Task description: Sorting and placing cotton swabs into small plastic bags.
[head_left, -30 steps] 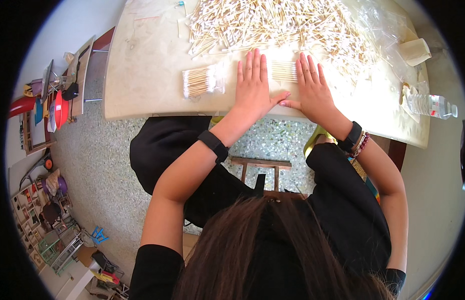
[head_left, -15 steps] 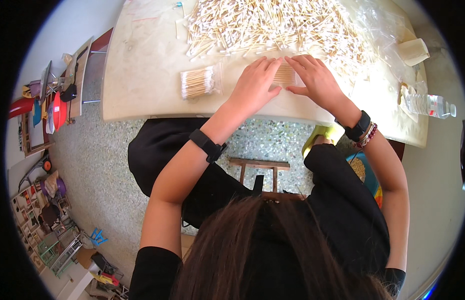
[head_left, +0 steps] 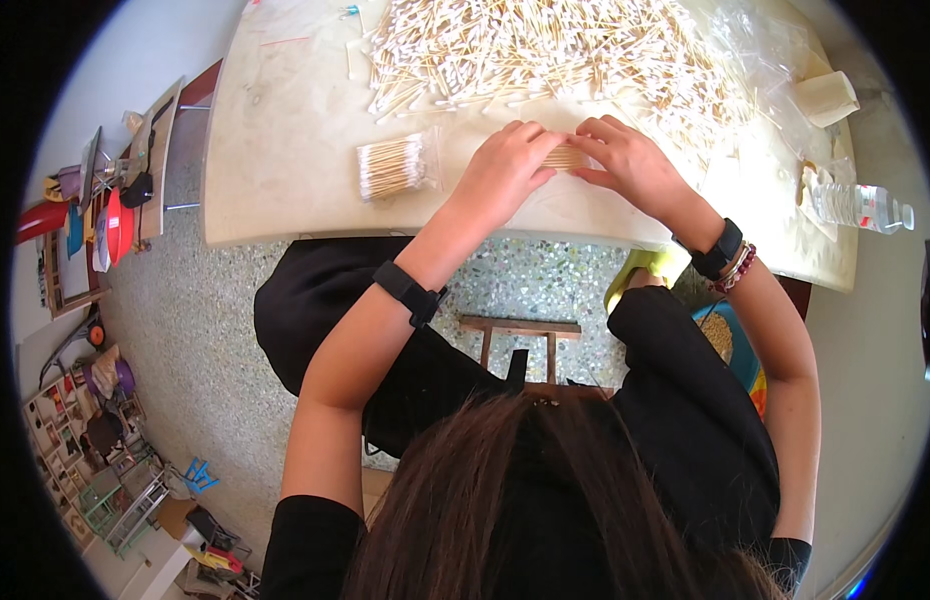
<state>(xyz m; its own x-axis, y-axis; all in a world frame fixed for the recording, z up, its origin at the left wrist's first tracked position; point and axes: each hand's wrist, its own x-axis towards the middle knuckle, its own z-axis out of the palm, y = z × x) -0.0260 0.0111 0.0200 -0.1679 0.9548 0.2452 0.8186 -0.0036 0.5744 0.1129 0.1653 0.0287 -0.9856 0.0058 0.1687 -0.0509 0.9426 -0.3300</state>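
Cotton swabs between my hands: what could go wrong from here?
The bundle of swabs between the left hand and right hand could spread if either slips. Strays from the loose pile just beyond might mix in. The clear bottle at the right of the table might get knocked off.

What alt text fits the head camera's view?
A person's left hand and right hand cup a bundle of wooden-stick cotton swabs on a pale table. A bagged swab bundle lies to the left; a loose cotton-swab heap spreads beyond.
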